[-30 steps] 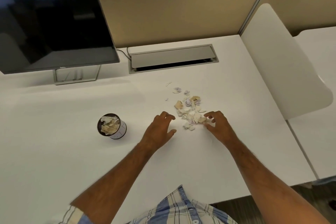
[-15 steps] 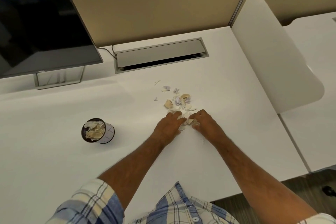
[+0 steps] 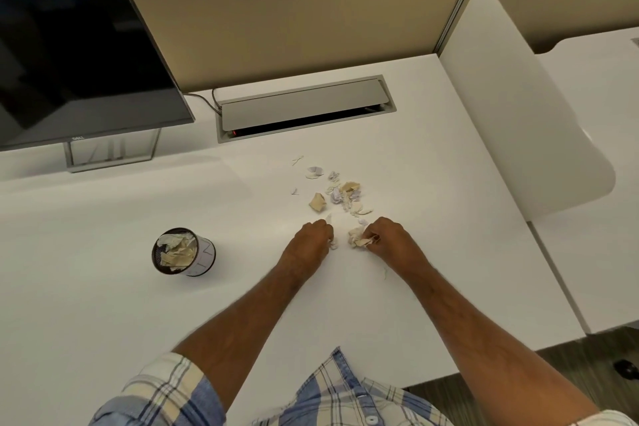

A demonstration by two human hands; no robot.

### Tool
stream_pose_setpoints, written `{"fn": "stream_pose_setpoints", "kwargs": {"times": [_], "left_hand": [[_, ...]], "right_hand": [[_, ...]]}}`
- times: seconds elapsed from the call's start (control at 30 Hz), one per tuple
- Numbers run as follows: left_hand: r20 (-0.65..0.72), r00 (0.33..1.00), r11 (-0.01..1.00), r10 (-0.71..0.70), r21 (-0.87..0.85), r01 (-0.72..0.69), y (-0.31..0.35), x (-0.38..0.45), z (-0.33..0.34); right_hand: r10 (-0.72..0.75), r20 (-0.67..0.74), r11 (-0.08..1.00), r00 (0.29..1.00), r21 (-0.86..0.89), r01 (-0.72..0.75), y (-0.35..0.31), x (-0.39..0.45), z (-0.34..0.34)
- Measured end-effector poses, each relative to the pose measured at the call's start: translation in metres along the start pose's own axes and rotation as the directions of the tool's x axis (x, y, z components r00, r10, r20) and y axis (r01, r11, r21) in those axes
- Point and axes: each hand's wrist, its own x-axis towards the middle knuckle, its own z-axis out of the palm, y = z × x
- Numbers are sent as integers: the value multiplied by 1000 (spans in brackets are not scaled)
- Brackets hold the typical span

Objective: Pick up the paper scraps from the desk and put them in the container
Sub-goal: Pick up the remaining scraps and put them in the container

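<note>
A loose pile of white, tan and pale purple paper scraps (image 3: 340, 195) lies on the white desk (image 3: 103, 287). Just in front of the pile, my left hand (image 3: 307, 245) is closed around scraps, with bits showing at its fingertips. My right hand (image 3: 389, 239) is closed on a bunch of crumpled scraps (image 3: 358, 239) that stick out to its left. The two hands sit a little apart. To the left stands a small round dark container (image 3: 183, 252) holding crumpled paper.
A black monitor (image 3: 76, 55) on a stand occupies the back left. A grey cable hatch (image 3: 304, 107) is set in the desk behind the pile. A white divider panel (image 3: 518, 114) borders the desk on the right. One stray scrap (image 3: 384, 272) lies by my right wrist.
Both hands went from open beside the pile to closing together on its near edge, then drew slightly apart, each gripping scraps. The near part of the pile is gone from the desk.
</note>
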Motion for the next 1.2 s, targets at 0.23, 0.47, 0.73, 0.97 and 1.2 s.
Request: {"fn": "stream_pose_setpoints", "kwargs": {"times": [0.23,0.47,0.73,0.97,1.2], "left_hand": [[-110,976,924,-189,-355,139,-6,-22,-13],[-241,904,817,-354,-549,174,-14,-52,-40],[-300,819,651,-490,-750,115,-39,-103,-77],[-345,741,559,-577,-828,49,-82,-139,-111],[-406,676,675,-616,-714,186,-128,-168,-135]], "right_hand": [[8,-52,999,999,51,-5,2,-6,-6],[35,-122,987,992,157,-15,-4,-14,-10],[52,-156,946,986,323,2,-29,-23,-8],[6,-134,948,991,315,36,-56,-26,3],[-35,-107,942,994,330,69,-81,-27,15]]}}
